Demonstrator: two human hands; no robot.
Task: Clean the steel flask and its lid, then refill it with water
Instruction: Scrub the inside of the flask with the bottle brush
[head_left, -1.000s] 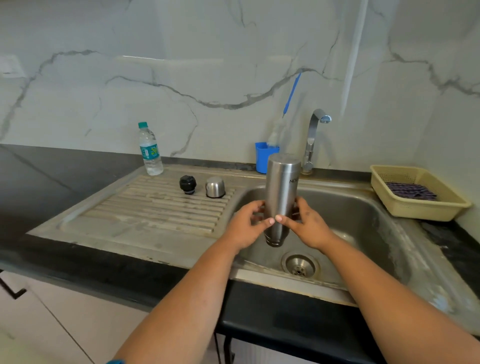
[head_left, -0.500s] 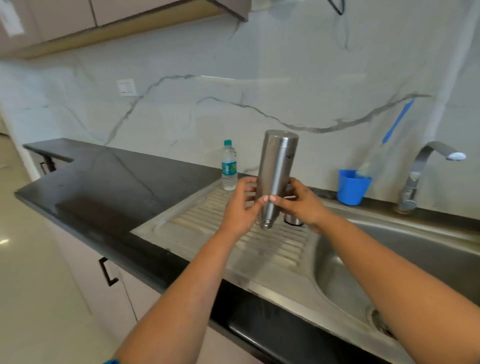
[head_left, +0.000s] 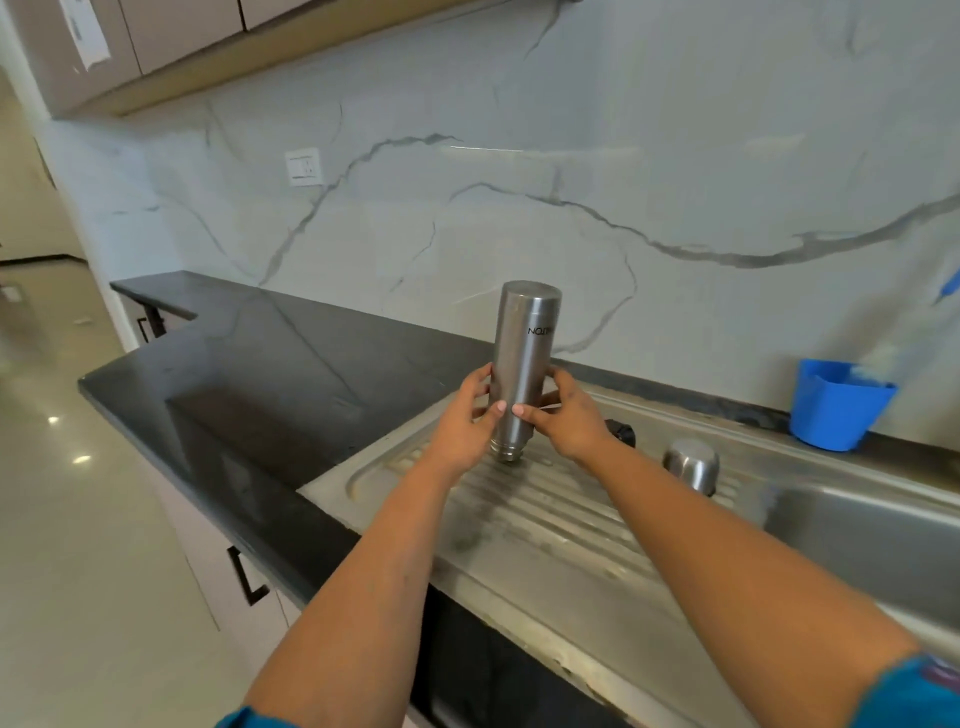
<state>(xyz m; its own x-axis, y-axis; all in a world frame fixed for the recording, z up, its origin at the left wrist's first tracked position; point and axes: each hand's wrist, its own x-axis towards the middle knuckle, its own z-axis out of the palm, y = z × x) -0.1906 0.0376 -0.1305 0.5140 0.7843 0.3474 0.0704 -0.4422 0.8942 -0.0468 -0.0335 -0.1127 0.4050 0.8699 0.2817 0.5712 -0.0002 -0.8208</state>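
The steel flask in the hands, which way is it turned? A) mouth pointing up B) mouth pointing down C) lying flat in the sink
B: the steel flask is held upright but inverted by the left hand and right hand, its threaded mouth at the bottom over the draining board.

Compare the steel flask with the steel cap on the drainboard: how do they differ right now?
The steel flask is tall and slim; the steel cap is short and domed. The flask is held mouth-down by the left hand and right hand; the cap stands untouched on the drainboard, to the flask's right. Both are brushed steel.
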